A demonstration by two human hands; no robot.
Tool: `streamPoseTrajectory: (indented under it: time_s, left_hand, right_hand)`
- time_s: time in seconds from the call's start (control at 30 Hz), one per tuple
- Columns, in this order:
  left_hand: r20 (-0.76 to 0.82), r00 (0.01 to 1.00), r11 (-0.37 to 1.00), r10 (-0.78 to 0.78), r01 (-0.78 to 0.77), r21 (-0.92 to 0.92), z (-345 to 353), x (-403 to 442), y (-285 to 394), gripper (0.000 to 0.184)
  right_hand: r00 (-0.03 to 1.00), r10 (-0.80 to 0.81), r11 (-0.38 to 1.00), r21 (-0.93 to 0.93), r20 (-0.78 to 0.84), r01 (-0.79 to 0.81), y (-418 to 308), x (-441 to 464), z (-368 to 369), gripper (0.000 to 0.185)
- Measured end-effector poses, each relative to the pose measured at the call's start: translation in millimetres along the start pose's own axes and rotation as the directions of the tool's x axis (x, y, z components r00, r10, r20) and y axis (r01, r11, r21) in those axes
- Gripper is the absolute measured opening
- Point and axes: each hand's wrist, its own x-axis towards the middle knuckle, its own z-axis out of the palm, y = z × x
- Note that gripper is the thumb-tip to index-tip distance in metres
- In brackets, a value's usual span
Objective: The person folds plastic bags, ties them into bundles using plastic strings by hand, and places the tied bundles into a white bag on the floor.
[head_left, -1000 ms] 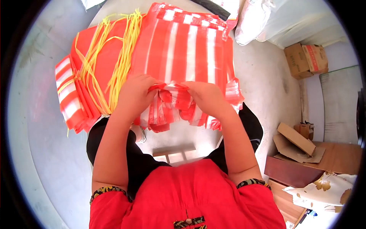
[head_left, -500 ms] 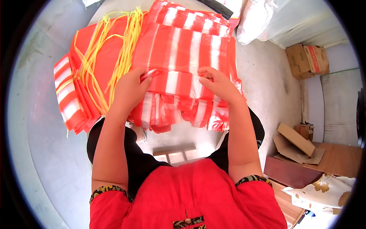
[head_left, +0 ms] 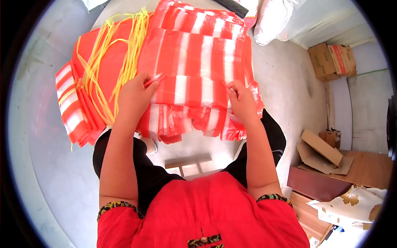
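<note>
The left hand [head_left: 136,95] pinches a folded corner of a red-and-white striped plastic bag [head_left: 194,91] between thumb and fingers; the right hand [head_left: 243,103] curls at the opposite side, though whether it grips the film cannot be told. The bag lies atop a pile [head_left: 248,62] in front of the wearer's red top [head_left: 202,202], gathered ends [head_left: 175,120] hanging loose below its near edge.

The work looks partway along: the bag is spread between the hands and creased crosswise, with no tie around it. At left, a striped bundle [head_left: 72,118] is already folded and bound by a yellow strip [head_left: 67,96].

The stripes point away from the wearer, and the pile's long axis appears to run likewise; the crease crosses from hand to hand. Farther on, loose yellow ties [head_left: 134,45] drape over plain red sheeting [head_left: 91,49], beside more striped layers [head_left: 178,20] at the pile's far end.
</note>
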Motion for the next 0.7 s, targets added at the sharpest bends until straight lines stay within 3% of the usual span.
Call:
streamPoseTrajectory:
  time_s: [0.1,0.23,0.3,0.47,0.57,0.7]
  left_hand:
    - [-0.008,1.000,0.994,0.000,0.001,0.111,2,2,-1,0.026]
    - [-0.036,0.998,0.989,0.055,-0.049,0.143,5,-1,-6,0.023]
    - [0.004,0.998,0.993,0.064,-0.064,0.099,2,-4,-12,0.021]
    - [0.198,0.980,0.991,-0.013,0.039,-0.129,-14,-12,-20,0.030]
    - [0.147,0.973,0.982,0.178,-0.167,-0.082,-20,-20,-15,0.041]
    - [0.122,0.970,0.976,0.212,-0.216,0.020,-24,-30,2,0.044]
  right_hand:
    - [0.976,-0.193,0.972,-0.157,-0.101,0.176,9,-3,10,0.012]
    - [0.993,-0.112,0.987,-0.107,0.045,0.117,1,-6,-3,0.028]
    - [0.990,-0.052,0.991,-0.115,0.133,0.067,-14,-10,-15,0.040]
    - [0.962,-0.197,0.933,-0.265,0.189,0.243,-14,-18,-23,0.061]
    - [0.961,-0.175,0.913,-0.331,0.212,0.239,-21,-17,-26,0.065]
    - [0.968,-0.149,0.865,-0.447,0.203,0.227,-27,-17,-29,0.068]
